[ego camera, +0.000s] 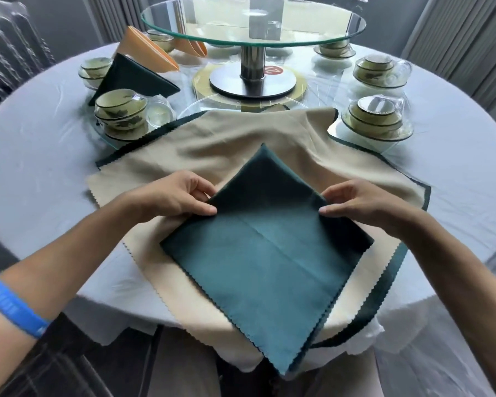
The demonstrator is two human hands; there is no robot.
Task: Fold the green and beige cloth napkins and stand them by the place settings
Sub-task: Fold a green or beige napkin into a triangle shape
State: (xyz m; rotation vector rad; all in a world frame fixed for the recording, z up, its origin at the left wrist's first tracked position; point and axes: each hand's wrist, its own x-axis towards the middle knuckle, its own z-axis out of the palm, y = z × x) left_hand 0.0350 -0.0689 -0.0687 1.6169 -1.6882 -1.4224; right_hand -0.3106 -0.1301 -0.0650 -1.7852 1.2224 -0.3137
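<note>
The green napkin [265, 253] lies as a diamond on the beige napkins [212, 144] at the near table edge, and the left hand [181, 196] and right hand [355, 202] each pinch a side edge (keep both edges level), while finished napkins [132, 78] stand beyond.

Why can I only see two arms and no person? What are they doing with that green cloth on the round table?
The camera sits on the person's head and looks down, so you see only their arms. The left hand and right hand each pinch a side corner of a green napkin, which is being folded. It lies on a beige napkin spread over the white tablecloth. Farther back, a folded green napkin and an orange one already stand beside stacked bowls. The glass turntable in the middle is for sharing dishes.
</note>
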